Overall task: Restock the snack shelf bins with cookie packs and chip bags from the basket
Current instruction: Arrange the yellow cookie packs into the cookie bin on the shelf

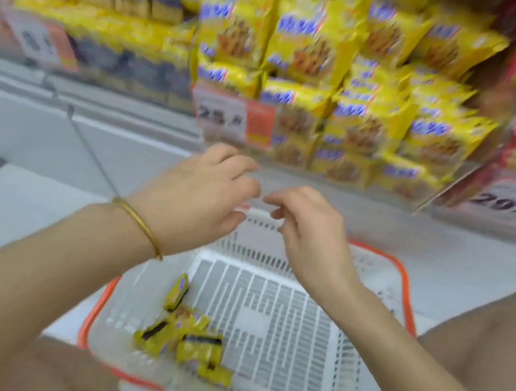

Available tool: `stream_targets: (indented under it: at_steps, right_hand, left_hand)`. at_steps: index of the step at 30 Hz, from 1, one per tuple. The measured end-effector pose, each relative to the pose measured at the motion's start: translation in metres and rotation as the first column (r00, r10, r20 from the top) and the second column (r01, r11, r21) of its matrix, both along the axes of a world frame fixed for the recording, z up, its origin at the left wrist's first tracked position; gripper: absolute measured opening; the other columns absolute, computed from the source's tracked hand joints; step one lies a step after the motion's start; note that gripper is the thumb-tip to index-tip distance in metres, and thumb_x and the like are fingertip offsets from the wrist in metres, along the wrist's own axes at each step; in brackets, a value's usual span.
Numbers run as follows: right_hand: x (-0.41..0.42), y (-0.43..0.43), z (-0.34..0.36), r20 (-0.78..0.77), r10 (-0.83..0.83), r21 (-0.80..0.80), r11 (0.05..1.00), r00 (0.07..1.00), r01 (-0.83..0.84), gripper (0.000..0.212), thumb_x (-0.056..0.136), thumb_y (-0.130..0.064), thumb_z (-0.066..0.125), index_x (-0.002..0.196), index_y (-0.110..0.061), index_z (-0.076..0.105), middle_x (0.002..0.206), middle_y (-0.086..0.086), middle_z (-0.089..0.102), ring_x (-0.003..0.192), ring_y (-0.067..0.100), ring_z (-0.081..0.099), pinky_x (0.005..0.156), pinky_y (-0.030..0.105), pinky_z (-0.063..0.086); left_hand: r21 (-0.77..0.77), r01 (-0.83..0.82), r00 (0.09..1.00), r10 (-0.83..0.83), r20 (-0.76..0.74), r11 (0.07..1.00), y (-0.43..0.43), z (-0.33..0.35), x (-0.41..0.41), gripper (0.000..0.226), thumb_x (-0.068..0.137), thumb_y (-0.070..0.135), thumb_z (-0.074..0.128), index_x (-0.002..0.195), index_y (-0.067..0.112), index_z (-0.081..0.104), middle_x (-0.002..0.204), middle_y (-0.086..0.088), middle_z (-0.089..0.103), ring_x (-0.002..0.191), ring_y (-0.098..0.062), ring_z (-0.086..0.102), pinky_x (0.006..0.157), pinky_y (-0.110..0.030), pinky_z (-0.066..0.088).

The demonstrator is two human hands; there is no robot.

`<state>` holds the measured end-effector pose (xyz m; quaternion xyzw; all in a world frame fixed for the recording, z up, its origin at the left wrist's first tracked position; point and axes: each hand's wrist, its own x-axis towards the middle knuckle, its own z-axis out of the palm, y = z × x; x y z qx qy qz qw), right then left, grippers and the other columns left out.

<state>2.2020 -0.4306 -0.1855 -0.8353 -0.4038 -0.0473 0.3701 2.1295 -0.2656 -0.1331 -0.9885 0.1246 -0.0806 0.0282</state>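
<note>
packs: small yellow foil cookie packs [185, 340], heaped in the near-left corner of the white plastic basket with the orange rim [400, 266]
handling: my guess is light, crinkly and a bit slick, and crushable, so pinch 1 by its sealed end
left hand [197, 194]: empty, fingers loosely curled, above the basket's far rim
right hand [308, 228]: empty and relaxed, above that far rim too
gap: packs lie well below both hands, toward the basket's near side, no contact

White slatted basket [403, 277] with orange rim, set low in front of the shelf [363, 206], floor grid largely bare. Small yellow packs [188, 340] with dark bands, heaped loosely in the near-left corner, one standing on edge. Larger yellow bags [317, 55] with blue lettering, stacked in tight rows on the shelf; print blurred.
</note>
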Motion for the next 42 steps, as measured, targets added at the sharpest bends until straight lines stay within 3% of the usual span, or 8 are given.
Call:
stream_targets:
  at_steps: [5,11,18,21,24,28,35,42]
  right_hand:
    - [-0.014,0.05,-0.149,-0.388,0.074,-0.578,0.757,0.919,-0.305,0.038,0.094,-0.002,0.042,0.13,-0.014,0.049,0.133,0.011,0.046,0.113,0.031,0.052,0.09,0.037,0.046]
    - [-0.073,0.066,-0.266,-0.653,-0.034,-0.676,0.476,0.756,-0.563,0.045,0.095,-0.021,0.054,0.133,-0.005,0.038,0.121,0.014,0.053,0.097,0.027,0.056,0.075,0.035,0.045]
    - [-0.08,0.054,-0.279,-0.658,-0.155,-0.637,0.637,0.737,-0.434,0.019,0.083,-0.006,0.065,0.095,-0.005,0.049,0.102,0.012,0.052,0.079,0.022,0.046,0.068,0.029,0.04]
    - [-0.04,0.04,-0.226,-0.877,-0.22,-0.399,0.828,0.426,-0.393,0.024,0.086,-0.01,0.066,0.095,0.01,0.055,0.082,0.023,0.046,0.063,0.021,0.044,0.059,0.027,0.038]
    - [-0.008,0.023,-0.16,-0.978,-0.089,-0.062,0.987,-0.188,-0.148,0.003,0.09,-0.009,0.059,0.09,-0.006,0.057,0.077,0.011,0.06,0.06,0.016,0.06,0.058,0.027,0.052]
    - [0.011,0.004,-0.089,-0.888,0.124,0.137,0.991,-0.442,0.001,0.022,0.077,-0.018,0.048,0.079,-0.001,0.062,0.069,0.012,0.06,0.042,0.011,0.049,0.044,0.019,0.044]
    - [0.025,-0.044,-0.012,-0.991,0.089,0.093,0.995,0.096,0.043,0.024,0.098,-0.029,0.041,0.094,-0.016,0.061,0.083,0.009,0.066,0.067,0.019,0.063,0.066,0.032,0.055]
    - [0.027,-0.087,0.045,-0.838,0.188,0.245,0.969,0.512,0.046,0.028,0.083,-0.04,0.054,0.096,-0.018,0.066,0.09,0.006,0.068,0.082,0.025,0.065,0.085,0.045,0.052]
  left_hand:
    - [0.114,0.029,0.953,0.007,-0.303,0.993,0.026,-0.037,-0.041,0.044,0.069,0.041,0.039,0.085,0.014,0.07,0.097,-0.012,0.068,0.089,-0.037,0.063,0.063,-0.047,0.057]
    - [0.114,-0.11,0.897,0.148,-0.417,0.987,0.038,-0.057,-0.052,0.063,0.075,0.048,0.024,0.117,0.018,0.06,0.126,-0.005,0.054,0.12,-0.031,0.044,0.092,-0.047,0.046]
    - [0.213,-0.1,0.828,0.2,-0.523,0.972,0.042,-0.067,-0.045,0.042,0.095,0.041,0.036,0.135,0.028,0.038,0.142,0.006,0.033,0.132,-0.018,0.025,0.106,-0.035,0.032]
    - [0.208,-0.075,0.815,0.18,-0.55,0.975,0.036,-0.064,-0.037,0.045,0.095,0.041,0.041,0.137,0.028,0.036,0.143,0.005,0.033,0.132,-0.018,0.027,0.106,-0.036,0.032]
    - [0.128,-0.065,0.78,0.13,-0.612,0.99,0.025,-0.058,-0.027,0.056,0.091,0.039,0.053,0.14,0.027,0.03,0.144,0.006,0.031,0.131,-0.018,0.028,0.106,-0.036,0.032]
    - [-0.134,-0.151,0.775,0.033,-0.631,0.979,-0.001,-0.044,-0.007,0.058,0.084,0.029,0.067,0.134,0.021,0.039,0.133,0.002,0.044,0.122,-0.019,0.04,0.101,-0.03,0.032]
    - [-0.476,-0.304,0.839,-0.006,-0.545,0.825,-0.035,0.001,0.029,0.024,0.085,0.026,0.066,0.07,0.017,0.049,0.064,0.006,0.052,0.051,-0.002,0.051,0.05,-0.013,0.038]
    - [-0.701,-0.365,0.847,-0.094,-0.523,0.613,-0.057,0.028,0.044,0.019,0.084,0.028,0.064,0.084,0.01,0.059,0.076,-0.005,0.063,0.071,-0.016,0.059,0.07,-0.037,0.054]
